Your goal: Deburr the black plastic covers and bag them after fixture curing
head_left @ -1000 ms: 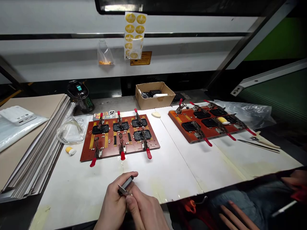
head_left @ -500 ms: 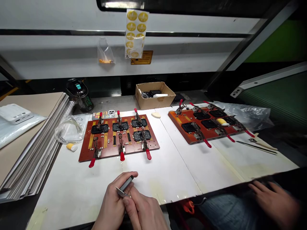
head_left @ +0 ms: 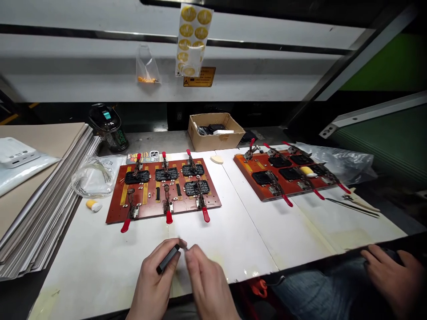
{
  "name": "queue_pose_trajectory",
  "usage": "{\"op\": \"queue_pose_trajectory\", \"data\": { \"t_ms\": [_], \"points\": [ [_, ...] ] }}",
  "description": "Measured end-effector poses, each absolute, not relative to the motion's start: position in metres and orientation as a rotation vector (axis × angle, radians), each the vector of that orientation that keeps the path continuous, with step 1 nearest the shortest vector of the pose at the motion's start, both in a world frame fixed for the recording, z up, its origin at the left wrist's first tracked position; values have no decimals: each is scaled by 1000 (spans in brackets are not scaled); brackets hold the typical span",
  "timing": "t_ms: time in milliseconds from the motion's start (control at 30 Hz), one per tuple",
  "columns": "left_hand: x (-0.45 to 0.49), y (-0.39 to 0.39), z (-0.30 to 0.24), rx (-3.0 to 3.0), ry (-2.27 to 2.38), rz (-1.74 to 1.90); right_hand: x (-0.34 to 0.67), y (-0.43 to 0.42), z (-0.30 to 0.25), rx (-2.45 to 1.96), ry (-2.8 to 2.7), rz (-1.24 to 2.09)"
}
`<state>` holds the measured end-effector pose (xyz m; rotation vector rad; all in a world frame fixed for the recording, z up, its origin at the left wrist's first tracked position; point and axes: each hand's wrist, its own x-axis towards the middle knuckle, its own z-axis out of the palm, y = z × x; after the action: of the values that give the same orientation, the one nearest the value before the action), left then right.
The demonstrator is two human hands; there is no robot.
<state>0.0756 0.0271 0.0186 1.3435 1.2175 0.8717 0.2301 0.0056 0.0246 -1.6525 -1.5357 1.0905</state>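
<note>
Two bare hands at a slim black handle on the near edge of a white workbench, below a red-brown fixture board with red-handled toggle clamps.

The left hand curls its fingers around the handle; the right hand presses its fingertips together, seemingly pinching a tiny bright sliver just beside the handle's end, too small to identify. A loosened pinch could drop the sliver; if sharp, a slip could nick a finger.
</note>
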Motion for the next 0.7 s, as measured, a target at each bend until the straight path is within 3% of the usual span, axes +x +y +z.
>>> {"op": "queue_pose_trajectory", "data": {
  "t_ms": [167, 533, 700],
  "points": [
    [75, 29, 27, 1415, 1261, 837, 250, 17, 19, -1570, -1128, 1314],
    [81, 26, -6, 1990, 1223, 953, 233, 11, 30, -1348, -1148, 1421],
    [86, 19, -4, 1717, 1370, 1095, 251, -2, 11, -1357, -1022, 1470]
  ]
}}
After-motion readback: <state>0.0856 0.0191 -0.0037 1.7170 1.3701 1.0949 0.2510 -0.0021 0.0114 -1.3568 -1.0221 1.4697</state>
